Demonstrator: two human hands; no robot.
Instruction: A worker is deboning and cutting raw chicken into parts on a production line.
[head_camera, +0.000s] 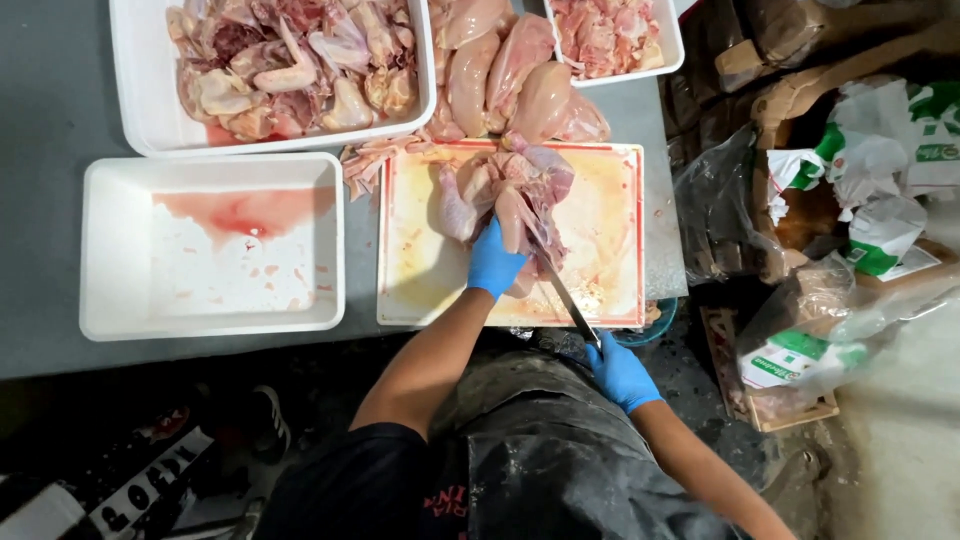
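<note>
1. While the blade sits low on the board, the left hand (494, 262), in a blue glove, is clamped on the raw chicken carcass (505, 195), fingers curled round its lower end, pinning it to the cutting board (610, 220).
2. Right hand (622, 372), also blue-gloved, is closed tight round the knife (562, 290) handle; it hangs off the worktop (50, 110) edge, near the dark apron. The long, thin blade runs up-left, tip at the carcass just beside the left fingers.
3. Carcass: 1 on the board, centre-top, pink and pale, slick skin, splayed open.
4. Board: 1, rectangular, white plastic w/ red rim, stained yellowish and wet.
5. White trays: 3 in view, foam-looking, rectangular w/ rounded corners. Left tray (120, 300) holds only a red liquid smear and small flecks. Top-left tray (135, 100) is piled w/ bony cut pieces. Top-right tray (668, 40) holds smaller pink bits, partly cut off by the frame.
6. Whole smooth breast-like pieces (505, 75) lie heaped between the 2 top trays, touching the board's top edge; approx. 5, count unsure.
7. Skin scraps (370, 160) sit at the board's top-left corner.
8. Worktop: grey, flat, matte.
9. Right side, off the worktop: crumpled plastic bags (860, 200), clear and white-green.
</note>
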